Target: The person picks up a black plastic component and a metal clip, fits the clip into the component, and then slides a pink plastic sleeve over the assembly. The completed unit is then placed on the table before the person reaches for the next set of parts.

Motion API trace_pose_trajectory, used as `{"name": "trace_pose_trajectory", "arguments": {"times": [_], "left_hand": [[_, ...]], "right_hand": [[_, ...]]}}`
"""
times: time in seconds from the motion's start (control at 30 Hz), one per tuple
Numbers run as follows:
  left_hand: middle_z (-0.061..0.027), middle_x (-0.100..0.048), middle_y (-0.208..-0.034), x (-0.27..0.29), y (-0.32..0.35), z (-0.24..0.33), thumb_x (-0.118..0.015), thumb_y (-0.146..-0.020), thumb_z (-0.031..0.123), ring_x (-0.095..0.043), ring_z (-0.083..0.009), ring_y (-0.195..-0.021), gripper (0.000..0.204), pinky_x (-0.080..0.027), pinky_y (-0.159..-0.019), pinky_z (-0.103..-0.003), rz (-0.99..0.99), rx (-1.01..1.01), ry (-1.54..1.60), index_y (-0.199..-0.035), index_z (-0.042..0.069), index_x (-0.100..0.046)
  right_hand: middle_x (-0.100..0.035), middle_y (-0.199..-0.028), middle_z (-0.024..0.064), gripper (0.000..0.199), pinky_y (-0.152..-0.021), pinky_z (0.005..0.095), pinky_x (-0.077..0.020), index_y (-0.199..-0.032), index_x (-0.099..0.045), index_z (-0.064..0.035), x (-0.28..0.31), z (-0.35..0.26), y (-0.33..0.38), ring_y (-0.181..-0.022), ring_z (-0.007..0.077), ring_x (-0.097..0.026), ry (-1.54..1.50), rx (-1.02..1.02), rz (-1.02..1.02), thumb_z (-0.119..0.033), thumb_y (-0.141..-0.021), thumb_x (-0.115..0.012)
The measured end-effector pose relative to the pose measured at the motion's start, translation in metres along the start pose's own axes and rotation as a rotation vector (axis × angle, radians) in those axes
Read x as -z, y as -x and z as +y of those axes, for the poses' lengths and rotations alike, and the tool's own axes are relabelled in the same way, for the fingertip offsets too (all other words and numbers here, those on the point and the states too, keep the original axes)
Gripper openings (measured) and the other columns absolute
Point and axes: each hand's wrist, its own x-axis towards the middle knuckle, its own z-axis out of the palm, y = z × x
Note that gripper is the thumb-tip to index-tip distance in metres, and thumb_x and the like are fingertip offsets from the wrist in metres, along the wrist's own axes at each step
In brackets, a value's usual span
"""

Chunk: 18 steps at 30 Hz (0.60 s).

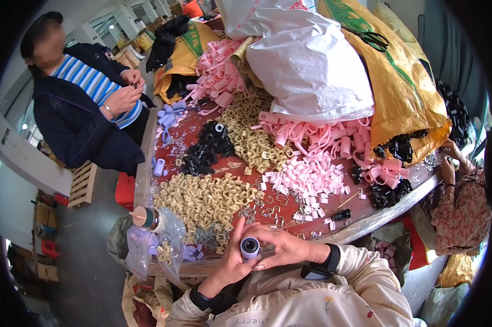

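The left hand (228,268) is pinching a small lavender cylinder (250,248) between thumb and fingers, so yeah, that grip is pressed together. The right hand (288,248) is curving in from the other side, fingers arching and thumb sitting low near the piece, but I can't tell if it's actually squeezing. The cylinder is standing with its dark round end facing up, right by the near edge of the red worktable (224,167).

Stuff is lying everywhere. Just past the hands, loose metal wire rings (271,209) are scattering toward the middle, and a big heap of tan buckle-like rings (199,199) is spreading toward the near-left corner. A jar with a brown lid (143,217) and a clear plastic bag (171,231) are sitting right at that corner. Small pale pink pieces (310,177) are piling up right of the middle, with a short black cylinder (341,215) lying by the near edge. Farther back, a white sack (314,71) is resting behind pink tubular parts (322,133), and a yellow sack (404,92) is slumping near the right end.

A co-worker (88,92) is standing off the left edge, hands together.
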Motion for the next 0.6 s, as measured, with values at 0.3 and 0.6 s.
{"name": "trace_pose_trajectory", "arguments": {"times": [0.3, 0.6], "left_hand": [[-0.0191, -0.036, -0.12, 0.018, 0.011, 0.027, -0.054, -0.067, 0.004, -0.04, -0.0269, -0.11, 0.077, -0.031, -0.091, -0.033, 0.007, 0.082, -0.268, -0.129, 0.0, -0.009], [-0.018, -0.037, -0.12, 0.031, 0.013, 0.028, -0.054, -0.065, 0.001, -0.041, -0.0281, -0.109, 0.075, -0.032, -0.091, -0.034, 0.054, 0.113, -0.295, -0.129, 0.002, -0.015]], "right_hand": [[-0.048, -0.106, 0.014, 0.042, -0.085, 0.0362, -0.0368, -0.111, -0.044, -0.0038, -0.003, 0.003, -0.009, -0.104, 0.0291, -0.044, 0.034, 0.039, -0.109, -0.016, -0.074, -0.06], [-0.047, -0.107, 0.0151, 0.045, -0.085, 0.0362, -0.0375, -0.115, -0.04, -0.0048, -0.002, 0.008, -0.022, -0.104, 0.03, -0.045, 0.081, 0.027, -0.178, -0.016, -0.075, -0.058]]}}
